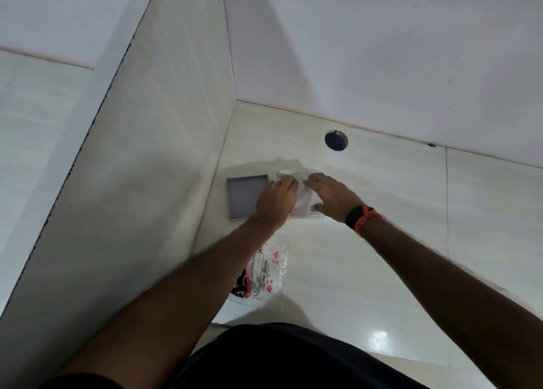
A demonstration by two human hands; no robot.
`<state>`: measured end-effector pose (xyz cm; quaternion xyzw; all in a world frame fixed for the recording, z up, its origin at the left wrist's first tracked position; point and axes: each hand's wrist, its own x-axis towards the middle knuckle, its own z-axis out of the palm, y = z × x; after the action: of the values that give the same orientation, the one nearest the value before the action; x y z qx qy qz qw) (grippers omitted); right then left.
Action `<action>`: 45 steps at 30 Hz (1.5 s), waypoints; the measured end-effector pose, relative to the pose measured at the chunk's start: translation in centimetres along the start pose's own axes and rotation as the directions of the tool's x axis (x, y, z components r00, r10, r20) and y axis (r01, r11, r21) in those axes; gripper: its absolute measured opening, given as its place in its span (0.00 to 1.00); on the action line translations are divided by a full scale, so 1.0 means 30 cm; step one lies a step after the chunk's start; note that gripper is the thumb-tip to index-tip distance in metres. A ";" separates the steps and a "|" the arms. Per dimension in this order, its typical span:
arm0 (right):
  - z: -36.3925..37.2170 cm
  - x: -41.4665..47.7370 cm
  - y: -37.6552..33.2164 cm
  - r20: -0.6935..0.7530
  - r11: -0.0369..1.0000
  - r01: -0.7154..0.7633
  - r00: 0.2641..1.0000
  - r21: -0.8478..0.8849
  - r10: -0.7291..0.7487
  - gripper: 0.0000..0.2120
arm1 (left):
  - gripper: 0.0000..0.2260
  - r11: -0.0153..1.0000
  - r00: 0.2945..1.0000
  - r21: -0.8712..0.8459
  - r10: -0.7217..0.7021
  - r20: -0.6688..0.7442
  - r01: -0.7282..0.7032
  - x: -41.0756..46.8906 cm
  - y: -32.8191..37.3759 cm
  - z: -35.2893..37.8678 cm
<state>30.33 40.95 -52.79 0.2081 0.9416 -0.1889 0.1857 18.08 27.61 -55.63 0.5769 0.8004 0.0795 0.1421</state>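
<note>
The grey tray sits by the side wall at your left, just beside the work and probably parked there for easy reach. Your left hand curls its fingers onto the left edge of the clear packet, which lies flat on the desk between both hands. Your right hand lies spread, fingers nearly straight, thumb at the near edge, pressing down so the packet cannot slide.

Packet: white, translucent. Square tray: grey, paler rim. Bag: clear, printed with red lips and black lettering. Disc: dark blue. Wristband: black, orange. Worktop: off-white, faintly streaked. Garment: black.
</note>
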 end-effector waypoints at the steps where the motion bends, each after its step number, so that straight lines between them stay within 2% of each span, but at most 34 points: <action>1: 0.001 0.006 -0.006 0.014 1.000 -0.002 1.000 -0.025 0.003 0.34 | 0.30 1.000 1.000 0.020 0.000 0.012 -0.001 0.004 0.000 0.012; 3: 0.005 0.017 -0.018 0.033 0.996 -0.003 0.999 -0.086 0.006 0.34 | 0.32 0.998 1.000 0.069 -0.011 0.013 0.010 0.013 -0.003 0.043; 6: 0.026 0.035 -0.027 0.028 0.986 -0.011 0.999 -0.164 0.015 0.36 | 0.22 0.981 0.996 0.182 -0.054 -0.073 0.067 0.030 0.010 0.078; 8: 0.046 0.046 -0.028 0.002 0.979 -0.035 0.999 -0.200 0.036 0.37 | 0.19 0.963 0.994 0.251 -0.083 -0.071 0.098 0.040 0.027 0.098; 12: 0.094 0.070 -0.027 -0.044 0.960 -0.088 0.996 -0.267 0.079 0.30 | 0.36 0.907 0.985 0.392 -0.175 0.012 0.156 0.047 0.065 0.120; 15: 0.113 0.084 -0.017 -0.070 0.943 -0.090 0.995 -0.321 0.071 0.24 | 0.34 0.898 0.981 0.414 -0.187 0.046 0.152 0.065 0.085 0.111; 18: 0.115 0.078 -0.008 -0.036 0.953 -0.074 0.997 -0.294 0.066 0.27 | 0.32 0.940 0.985 0.325 -0.145 0.092 0.108 0.070 0.076 0.103; 19: 0.110 0.073 -0.007 -0.024 0.963 -0.075 0.997 -0.259 0.071 0.28 | 0.30 0.964 0.994 0.255 -0.093 0.063 0.074 0.064 0.061 0.089; 21: 0.100 0.055 -0.003 -0.023 0.987 -0.104 0.995 -0.121 0.102 0.30 | 0.21 0.995 0.995 0.101 -0.001 -0.100 0.012 0.034 0.003 0.061; 23: 0.108 0.019 0.001 -0.200 0.986 -0.130 0.968 0.108 0.149 0.27 | 0.17 0.993 0.967 -0.106 -0.076 -0.243 0.052 -0.019 -0.067 0.067; 25: 0.130 -0.045 -0.010 -0.446 0.907 -0.155 0.830 0.392 0.334 0.19 | 0.15 0.959 0.940 -0.217 -0.234 -0.249 0.181 -0.096 -0.127 0.076; 27: 0.151 -0.109 -0.041 -0.475 0.759 -0.192 0.678 0.622 0.561 0.13 | 0.18 0.942 0.949 -0.222 -0.285 -0.137 0.251 -0.162 -0.170 0.101; 28: 0.165 -0.133 -0.059 -0.448 0.700 -0.199 0.642 0.686 0.622 0.10 | 0.18 0.949 0.961 -0.193 -0.268 -0.068 0.251 -0.189 -0.186 0.114; 29: 0.178 -0.152 -0.079 -0.429 0.666 -0.190 0.632 0.721 0.645 0.08 | 0.16 0.958 0.968 -0.149 -0.251 -0.015 0.246 -0.209 -0.193 0.123; 32: 0.208 -0.189 -0.133 -0.402 0.626 -0.128 0.666 0.769 0.629 0.04 | 0.08 0.976 0.976 -0.063 -0.212 -0.055 0.209 -0.210 -0.209 0.130; 35: 0.199 -0.197 -0.159 -0.352 0.533 -0.100 0.647 0.840 0.676 0.04 | 0.06 0.977 0.952 -0.115 -0.204 -0.230 0.182 -0.172 -0.193 0.069; 38: 0.149 -0.170 -0.151 -0.333 0.475 -0.056 0.641 0.878 0.692 0.04 | 0.05 0.958 0.857 -0.180 -0.280 -0.433 0.223 -0.131 -0.151 -0.075; 39: 0.128 -0.151 -0.147 -0.331 0.468 -0.039 0.654 0.883 0.680 0.06 | 0.04 0.943 0.825 -0.233 -0.321 -0.464 0.236 -0.120 -0.135 -0.135; 41: 0.077 -0.108 -0.149 -0.297 0.400 0.005 0.680 0.917 0.670 0.11 | 0.06 0.860 0.778 -0.432 -0.460 -0.427 0.272 -0.098 -0.099 -0.241; 43: 0.025 -0.066 -0.155 -0.224 0.284 0.033 0.707 0.958 0.671 0.14 | 0.09 0.673 0.739 -0.679 -0.611 -0.286 0.293 -0.063 -0.064 -0.302; 45: -0.008 -0.038 -0.151 -0.209 0.271 0.031 0.722 0.962 0.660 0.12 | 0.11 0.438 0.717 -0.838 -0.692 -0.083 0.325 -0.020 -0.038 -0.305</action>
<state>29.13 36.86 -50.84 0.5169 0.5989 -0.5675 -0.2282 14.32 27.02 -47.23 0.1474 0.8316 0.4887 0.2188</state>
